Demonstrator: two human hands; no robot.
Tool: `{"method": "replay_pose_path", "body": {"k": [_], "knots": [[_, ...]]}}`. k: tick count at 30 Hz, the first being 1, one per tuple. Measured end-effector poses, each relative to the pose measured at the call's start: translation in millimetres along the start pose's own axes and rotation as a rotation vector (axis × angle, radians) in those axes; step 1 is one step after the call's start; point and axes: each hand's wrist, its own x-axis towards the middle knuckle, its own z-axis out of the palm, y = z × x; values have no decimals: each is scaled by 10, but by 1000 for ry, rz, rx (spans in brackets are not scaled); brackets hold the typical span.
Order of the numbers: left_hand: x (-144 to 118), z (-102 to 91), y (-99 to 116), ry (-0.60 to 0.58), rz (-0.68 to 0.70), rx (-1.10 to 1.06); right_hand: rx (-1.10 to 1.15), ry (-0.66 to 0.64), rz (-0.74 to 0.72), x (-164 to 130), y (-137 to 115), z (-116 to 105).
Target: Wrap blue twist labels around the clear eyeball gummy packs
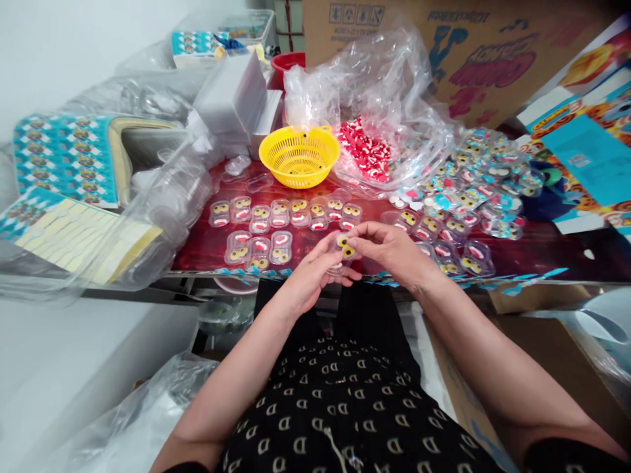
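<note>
Clear plastic pack point(338, 244) with yellow discs point(348, 252): held in the grip of left hand point(311, 270) and right hand point(394, 253), near the front edge of the tabletop point(535, 253); yellow basket point(298, 178) stands beyond.

Bright light — glare on clear bag point(379, 75) — stretched, perhaps blurry edges.

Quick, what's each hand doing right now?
Left hand: closed, holding a small clear pack with yellow eyes.
Right hand: closed, fingers on the same pack's upper part.

Held pack point(344, 246): clear, glossy plas.; 1 basket point(299, 176): plas.; tabletop point(201, 251): glossy; box point(379, 39): matt cardbd.
</note>
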Motion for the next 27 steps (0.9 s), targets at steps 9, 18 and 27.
{"method": "replay_pose_path", "body": {"k": [9,18,27], "knots": [[-19,37,-49,33,107,-46,168,100,-53,-9,134,29],[-52,58,-20,32,135,-23,239,-24,31,-56,157,-56],[-45,55,-65,4,180,-22,363,21,69,-50,169,-38]]}}
